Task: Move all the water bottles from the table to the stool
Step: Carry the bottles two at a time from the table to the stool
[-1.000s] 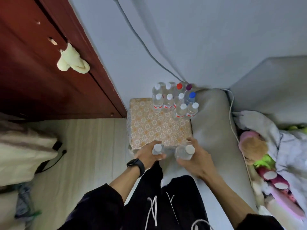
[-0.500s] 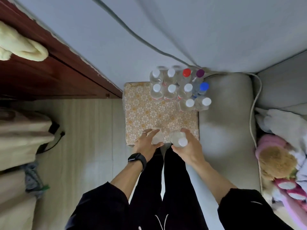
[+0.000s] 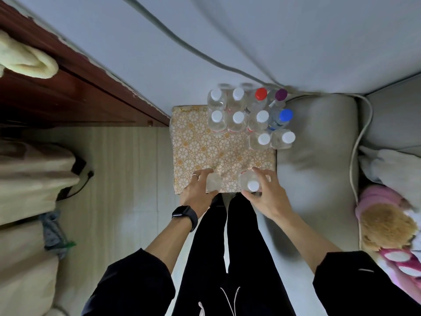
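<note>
At the top's near edge, head view: left hand (image 3: 197, 192) and right hand (image 3: 266, 197) each grasp one bottle, side by side over the patterned top (image 3: 196, 147).
Left hand: fingers wrapped round the left bottle (image 3: 213, 183), just inside the near edge. Its cap is hidden, so I cannot tell its tilt.
Right hand: fingers curled round the right bottle (image 3: 249, 180), over the top's near right part. The white cap faces the camera, so the long axis runs close to vertical.
Contact: I cannot tell whether either base touches the top.
Cluster: ten capped bottles (image 3: 239, 117) stand upright at the top's far right corner in rows of four, four and two. The short row sits at the right edge.
Top's role: probably the stool, judging by the neat rows.
Key relation: the unfilled part of the short row lies straight beyond the hands, toward the far side and left of its two bottles.
Nearer hand: the gap lines up roughly with the left hand and the space between both hands. The right hand lines up more with the short row's two bottles.
Next move, as judged: carry both bottles upright away from the near edge into that gap.
</note>
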Action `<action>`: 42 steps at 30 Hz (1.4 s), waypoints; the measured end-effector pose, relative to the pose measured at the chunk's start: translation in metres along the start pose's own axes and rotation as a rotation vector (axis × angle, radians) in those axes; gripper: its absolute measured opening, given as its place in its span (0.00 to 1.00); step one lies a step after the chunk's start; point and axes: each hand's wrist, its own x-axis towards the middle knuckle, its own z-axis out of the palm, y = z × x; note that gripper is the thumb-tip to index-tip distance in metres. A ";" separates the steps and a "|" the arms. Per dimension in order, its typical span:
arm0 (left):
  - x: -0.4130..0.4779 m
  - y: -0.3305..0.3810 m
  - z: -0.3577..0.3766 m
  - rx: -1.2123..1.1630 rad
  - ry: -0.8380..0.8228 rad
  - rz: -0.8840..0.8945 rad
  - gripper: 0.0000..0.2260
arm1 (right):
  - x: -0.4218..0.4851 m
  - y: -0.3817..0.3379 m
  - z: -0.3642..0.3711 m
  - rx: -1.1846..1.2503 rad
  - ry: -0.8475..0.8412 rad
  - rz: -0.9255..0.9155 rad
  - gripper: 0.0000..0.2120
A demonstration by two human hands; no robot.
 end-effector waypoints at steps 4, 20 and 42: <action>-0.002 0.003 -0.003 0.175 -0.011 0.030 0.15 | -0.005 0.000 -0.015 -0.268 0.021 -0.108 0.22; 0.040 0.025 -0.026 0.226 0.069 0.196 0.17 | 0.040 -0.045 -0.031 -0.283 0.026 -0.195 0.15; 0.103 0.065 -0.054 0.283 0.061 0.201 0.16 | 0.102 -0.077 -0.049 -0.237 0.051 -0.084 0.18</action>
